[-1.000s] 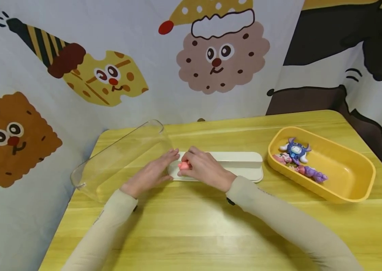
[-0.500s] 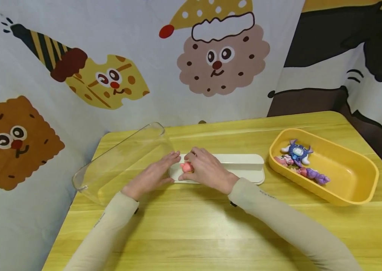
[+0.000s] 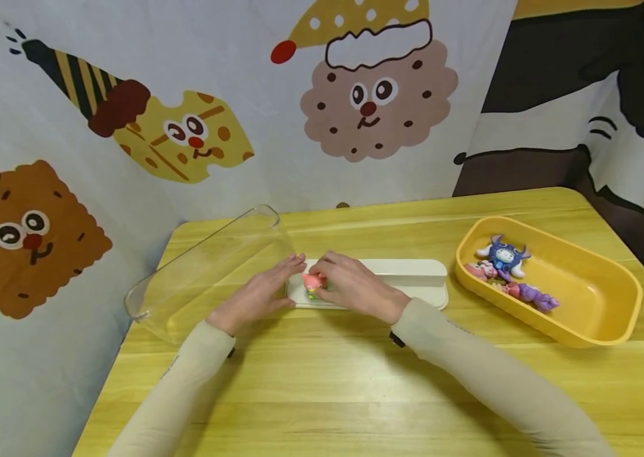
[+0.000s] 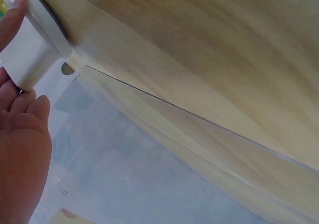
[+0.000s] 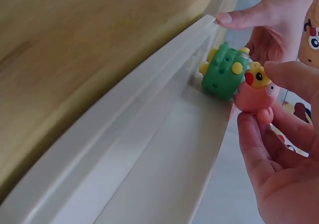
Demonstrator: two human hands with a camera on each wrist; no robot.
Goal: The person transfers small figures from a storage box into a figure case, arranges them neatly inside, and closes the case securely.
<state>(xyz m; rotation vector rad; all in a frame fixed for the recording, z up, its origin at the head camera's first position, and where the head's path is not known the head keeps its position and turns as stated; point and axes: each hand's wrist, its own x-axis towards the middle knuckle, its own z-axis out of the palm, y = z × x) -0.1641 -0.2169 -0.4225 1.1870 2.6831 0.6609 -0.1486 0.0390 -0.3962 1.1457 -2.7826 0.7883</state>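
In the head view a small pink toy figurine [image 3: 313, 284] stands at the left end of a long white stepped base [image 3: 413, 296]. My right hand [image 3: 359, 287] holds it between thumb and fingertips from the right. The right wrist view shows the figurine's green lower part [image 5: 223, 73] with yellow knobs, resting on the base's lower step. My left hand [image 3: 256, 293] grips the base's left end. In the left wrist view its thumb [image 4: 14, 20] lies on the front edge and its fingers bend against the back of the white base [image 4: 37, 59].
A clear plastic cover [image 3: 207, 273] lies aslant at the left of the wooden table [image 3: 322, 393]. At the right, a yellow tray [image 3: 596, 298] contains several toy figurines, among them a blue one [image 3: 503, 257] and a purple one [image 3: 536, 296]. A patterned curtain [image 3: 276, 171] hangs behind.
My right hand has shifted slightly to the right, uncovering more of the pink figurine, including its yellow-green lower part. The left hand stays at the base's end.
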